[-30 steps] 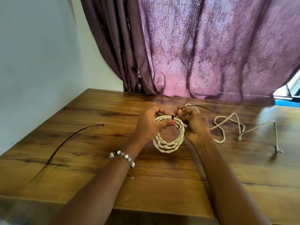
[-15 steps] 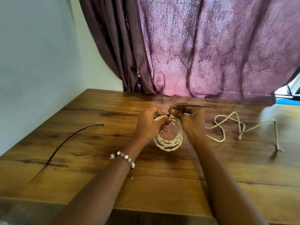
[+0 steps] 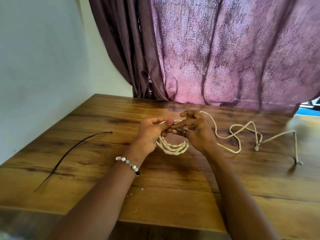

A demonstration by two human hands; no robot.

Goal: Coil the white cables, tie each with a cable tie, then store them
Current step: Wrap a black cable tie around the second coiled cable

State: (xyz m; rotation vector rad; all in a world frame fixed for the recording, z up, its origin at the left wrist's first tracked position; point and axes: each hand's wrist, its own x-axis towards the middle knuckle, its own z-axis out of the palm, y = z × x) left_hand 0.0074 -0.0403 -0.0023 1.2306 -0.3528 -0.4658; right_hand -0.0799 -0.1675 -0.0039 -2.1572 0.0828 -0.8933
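Wooden table point(image 3: 173, 191) meets white wall point(image 3: 43, 66) and mauve curtain point(image 3: 225, 54).

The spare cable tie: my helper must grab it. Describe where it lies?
On the wooden table, look left of the left hand, near the wall. The spare cable tie lies there alone: one thin, dark, straight strip, unlike the white cables.
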